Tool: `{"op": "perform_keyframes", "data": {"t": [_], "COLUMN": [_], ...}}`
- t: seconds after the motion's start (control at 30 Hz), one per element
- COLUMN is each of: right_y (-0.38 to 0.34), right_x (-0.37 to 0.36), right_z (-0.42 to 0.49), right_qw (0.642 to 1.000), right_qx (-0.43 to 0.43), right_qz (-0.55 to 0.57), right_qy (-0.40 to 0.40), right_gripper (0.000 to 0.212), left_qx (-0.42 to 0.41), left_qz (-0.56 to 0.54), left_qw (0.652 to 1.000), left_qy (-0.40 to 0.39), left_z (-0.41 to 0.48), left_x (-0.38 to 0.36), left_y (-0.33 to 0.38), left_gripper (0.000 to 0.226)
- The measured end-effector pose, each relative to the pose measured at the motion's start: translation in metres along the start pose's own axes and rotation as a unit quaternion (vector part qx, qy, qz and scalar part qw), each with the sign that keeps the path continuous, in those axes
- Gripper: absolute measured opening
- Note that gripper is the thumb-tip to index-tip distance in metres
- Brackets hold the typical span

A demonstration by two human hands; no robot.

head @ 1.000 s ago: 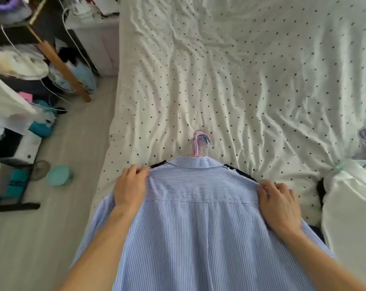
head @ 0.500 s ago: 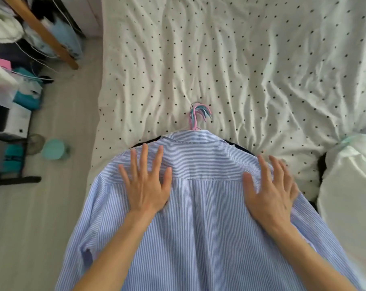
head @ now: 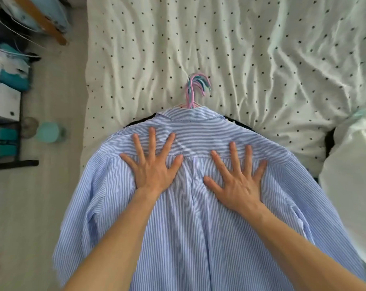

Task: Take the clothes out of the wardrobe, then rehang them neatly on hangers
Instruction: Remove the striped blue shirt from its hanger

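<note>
Both palms have slid inward from the shoulders. Beyond the grips spreads the bed (head: 199,49); under them lies the striped shirt (head: 188,227), back up. Left grip (head: 154,169) and right grip (head: 238,181) press flat, fingers splayed, holding nothing. Hanger hooks (head: 195,89) poke out past the fingertips. This looks like smoothing; the next move likely calls for grasping those hooks.

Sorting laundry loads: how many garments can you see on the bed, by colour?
Blue-and-white striped shirt: 1
Black garment peeking out beneath it: 1
White garment at the right edge: 1
Total: 3
</note>
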State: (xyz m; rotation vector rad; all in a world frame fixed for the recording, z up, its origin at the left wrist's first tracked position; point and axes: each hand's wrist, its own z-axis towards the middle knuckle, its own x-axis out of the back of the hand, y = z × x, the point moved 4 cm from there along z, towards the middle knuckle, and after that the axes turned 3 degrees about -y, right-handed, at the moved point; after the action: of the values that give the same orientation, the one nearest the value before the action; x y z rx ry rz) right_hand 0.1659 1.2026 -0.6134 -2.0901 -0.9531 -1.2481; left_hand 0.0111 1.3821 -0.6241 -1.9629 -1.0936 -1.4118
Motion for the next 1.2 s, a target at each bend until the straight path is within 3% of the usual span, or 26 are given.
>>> {"op": "perform_keyframes", "data": {"t": [0.27, 0.43, 0.63, 0.83, 1.0, 1.2], "right_y": [0.002, 0.008, 0.006, 0.006, 0.007, 0.035], "right_x": [0.034, 0.028, -0.028, -0.051, -0.025, 0.046], "right_z": [-0.031, -0.144, -0.261, -0.263, -0.252, -0.301], "right_qw": [0.998, 0.998, 0.994, 0.979, 0.957, 0.953], "right_qx": [0.012, 0.037, 0.038, 0.013, 0.029, 0.016], "right_qz": [0.014, 0.011, 0.015, 0.047, 0.015, 0.161], "right_qy": [-0.052, -0.042, -0.104, -0.198, -0.287, -0.257], "right_gripper": [0.082, 0.089, 0.087, 0.079, 0.074, 0.051], "left_qx": [-0.018, -0.073, -0.062, -0.034, -0.007, -0.016], "left_qz": [-0.015, -0.025, 0.013, 0.035, 0.066, 0.078], "left_qw": [1.000, 0.997, 0.992, 0.976, 0.952, 0.935], "left_qy": [-0.016, -0.026, -0.105, -0.214, -0.299, -0.346], "left_z": [-0.036, -0.176, -0.306, -0.303, -0.296, -0.317], "left_x": [0.024, 0.010, -0.028, -0.044, -0.019, 0.037], "left_y": [0.004, 0.006, 0.008, 0.010, 0.024, 0.056], "left_gripper": [0.070, 0.074, 0.088, 0.086, 0.081, 0.058]}}
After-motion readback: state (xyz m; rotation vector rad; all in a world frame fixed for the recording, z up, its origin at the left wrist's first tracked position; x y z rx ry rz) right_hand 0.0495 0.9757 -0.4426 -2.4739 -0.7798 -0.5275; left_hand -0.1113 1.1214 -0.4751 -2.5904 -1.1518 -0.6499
